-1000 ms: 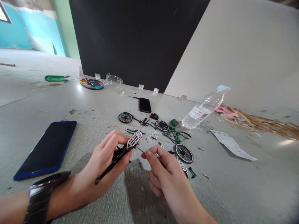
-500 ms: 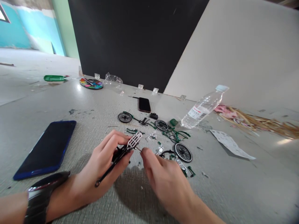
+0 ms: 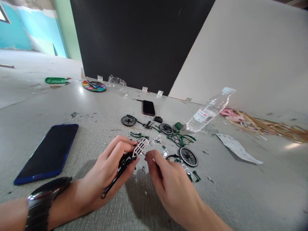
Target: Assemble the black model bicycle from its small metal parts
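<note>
My left hand is closed round a black model bicycle frame, whose thin tube with a ringed end slants down toward me. A silver slatted rack sits at the frame's upper end, just past my fingertips. My right hand pinches a thin dark rod pointing at the base of the rack. Most of the rod is hidden in my fingers, so its kind cannot be made out. Beyond my hands lie green frame parts, spoked wheels and small silver pieces.
A large blue-edged phone lies at left, a smaller phone farther back. A clear bottle leans at right near a paper sheet. A paint palette and green tray are at the far left.
The frame and rack have shifted slightly right and tilted a little in my left hand. The right hand has turned slightly, its fingertips staying near the rack.
</note>
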`<action>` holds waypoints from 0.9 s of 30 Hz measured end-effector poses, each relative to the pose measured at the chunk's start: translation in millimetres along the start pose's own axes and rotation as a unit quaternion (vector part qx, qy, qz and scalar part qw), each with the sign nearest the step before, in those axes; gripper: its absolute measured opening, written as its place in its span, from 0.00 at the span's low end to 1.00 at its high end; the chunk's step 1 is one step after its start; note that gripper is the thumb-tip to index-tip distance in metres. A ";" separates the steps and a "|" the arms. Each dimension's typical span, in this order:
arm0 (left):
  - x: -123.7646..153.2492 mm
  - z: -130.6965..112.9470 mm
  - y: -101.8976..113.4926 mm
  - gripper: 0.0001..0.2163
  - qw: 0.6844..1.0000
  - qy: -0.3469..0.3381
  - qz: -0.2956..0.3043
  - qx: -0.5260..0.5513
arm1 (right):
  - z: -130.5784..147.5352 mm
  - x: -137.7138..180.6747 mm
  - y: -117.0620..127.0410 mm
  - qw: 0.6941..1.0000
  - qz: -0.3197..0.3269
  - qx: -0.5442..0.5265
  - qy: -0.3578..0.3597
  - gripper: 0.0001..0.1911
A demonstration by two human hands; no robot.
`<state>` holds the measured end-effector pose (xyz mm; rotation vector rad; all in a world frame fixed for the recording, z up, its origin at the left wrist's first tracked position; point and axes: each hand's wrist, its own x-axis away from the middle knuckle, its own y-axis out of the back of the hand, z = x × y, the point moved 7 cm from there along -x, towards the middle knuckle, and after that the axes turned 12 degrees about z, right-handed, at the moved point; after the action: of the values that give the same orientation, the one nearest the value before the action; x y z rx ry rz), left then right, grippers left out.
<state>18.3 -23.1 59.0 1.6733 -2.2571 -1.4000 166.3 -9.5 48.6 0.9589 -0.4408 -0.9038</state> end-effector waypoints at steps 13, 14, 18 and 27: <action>10.8 -5.4 -1.7 0.13 0.999 -0.043 -0.007 -0.007 | -4.9 -0.6 -11.6 0.929 0.065 -0.358 -0.075 0.16; 11.5 -4.8 -2.4 0.14 0.999 -0.043 0.002 -0.007 | -5.9 0.5 -17.0 0.898 0.089 -0.419 -0.099 0.17; 12.1 -3.5 -2.9 0.13 0.999 -0.042 0.015 0.003 | -4.3 7.2 -30.6 0.788 0.162 -0.567 -0.179 0.16; -5.6 29.0 -4.9 0.03 0.956 0.168 -0.001 0.242 | -24.1 2.6 -16.9 0.879 0.098 -0.453 -0.115 0.18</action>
<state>10.6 -0.4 41.0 1.8465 -2.5077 -0.5131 176.3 -3.8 21.5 -0.0571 -0.2518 -0.8981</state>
